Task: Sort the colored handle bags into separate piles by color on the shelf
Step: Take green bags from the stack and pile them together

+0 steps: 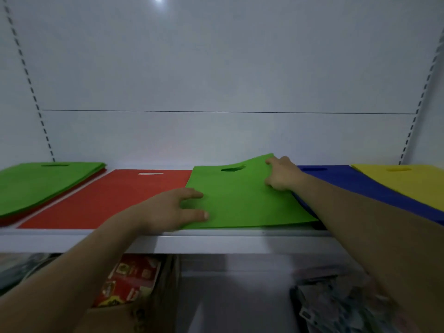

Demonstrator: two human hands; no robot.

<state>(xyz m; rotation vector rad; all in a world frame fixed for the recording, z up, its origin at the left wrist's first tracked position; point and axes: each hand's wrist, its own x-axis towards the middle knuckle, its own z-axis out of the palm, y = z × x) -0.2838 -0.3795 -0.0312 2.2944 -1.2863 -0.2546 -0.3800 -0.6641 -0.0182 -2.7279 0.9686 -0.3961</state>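
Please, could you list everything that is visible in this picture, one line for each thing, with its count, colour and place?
green bag: one, green, middle of the shelf, far right corner lifted
green pile: one stack, green, left end, lying on red layers
red bag: one visible, red, flat between the green pile and the green bag
blue bags: count unclear, blue, right of the green bag and partly under it
yellow bag: one visible, yellow, right end, on the blue bags
shelf: one, white, across the picture
packets: blurred, red and yellow, below the shelf
left hand: fingers lie on the green bag's left edge
right hand: grips the lifted corner
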